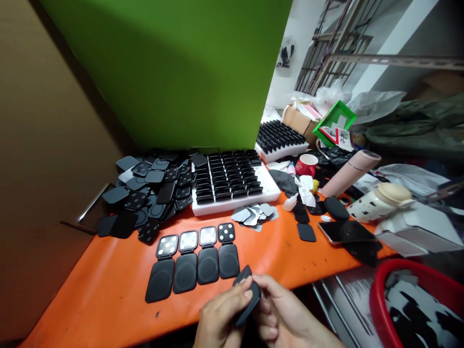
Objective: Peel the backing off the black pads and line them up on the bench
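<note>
The left hand (220, 311) curls round a small black case (248, 308) by the bench's (119, 295) near edge. The right hand (283, 309), half curled, pinches the case's side. Four unfolded cases (208, 266) lie in a row nearby. A white tray (212, 208) sits toward the far edge, beside a big black heap (166, 192).

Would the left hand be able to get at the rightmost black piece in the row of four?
Probably yes: the rightmost piece lies just beyond the left hand, across bare orange tabletop, though it holds another black piece.
</note>
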A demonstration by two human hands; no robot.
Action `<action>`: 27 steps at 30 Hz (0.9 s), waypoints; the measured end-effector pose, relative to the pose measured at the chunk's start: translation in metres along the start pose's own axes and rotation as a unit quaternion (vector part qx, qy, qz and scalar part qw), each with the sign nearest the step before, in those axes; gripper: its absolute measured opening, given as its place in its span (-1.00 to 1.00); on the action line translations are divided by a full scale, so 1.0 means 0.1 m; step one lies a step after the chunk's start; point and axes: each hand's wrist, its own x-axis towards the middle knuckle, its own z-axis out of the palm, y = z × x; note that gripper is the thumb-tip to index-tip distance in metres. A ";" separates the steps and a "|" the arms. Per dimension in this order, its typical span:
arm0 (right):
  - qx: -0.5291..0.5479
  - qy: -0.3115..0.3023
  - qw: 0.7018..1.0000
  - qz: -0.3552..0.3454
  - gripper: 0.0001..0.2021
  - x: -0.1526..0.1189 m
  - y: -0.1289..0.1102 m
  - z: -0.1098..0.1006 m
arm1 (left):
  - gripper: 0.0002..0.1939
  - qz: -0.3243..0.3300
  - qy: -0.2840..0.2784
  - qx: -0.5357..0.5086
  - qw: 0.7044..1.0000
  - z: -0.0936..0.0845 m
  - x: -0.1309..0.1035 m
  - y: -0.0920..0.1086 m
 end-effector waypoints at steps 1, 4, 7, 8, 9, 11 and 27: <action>-0.016 0.001 1.000 -0.015 -0.72 0.01 0.00 -0.02 | -0.56 -0.015 0.009 -0.015 1.000 0.01 0.02 0.01; -0.166 0.012 0.974 -0.154 -0.71 0.01 -0.04 -0.09 | -0.82 -0.178 0.091 -0.069 0.977 0.04 0.12 0.02; -0.401 0.052 0.862 -0.305 -0.73 0.00 -0.09 -0.18 | -0.83 -0.340 0.185 -0.141 0.912 0.07 0.22 -0.01; -0.465 0.062 0.822 -0.323 -0.75 0.00 -0.11 -0.22 | -0.78 -0.361 0.186 -0.162 0.899 0.07 0.25 -0.03; -0.516 0.067 0.789 -0.328 -0.78 0.00 -0.12 -0.25 | -0.74 -0.369 0.171 -0.178 0.896 0.07 0.29 -0.05; -0.572 0.075 0.747 -0.331 -0.77 0.01 -0.15 -0.32 | -0.69 -0.353 0.107 -0.161 0.915 0.03 0.36 -0.12; -0.637 0.185 0.677 -0.319 -0.70 0.45 -0.65 -0.71 | -0.36 -0.126 -0.220 0.413 0.875 -0.32 0.40 -0.64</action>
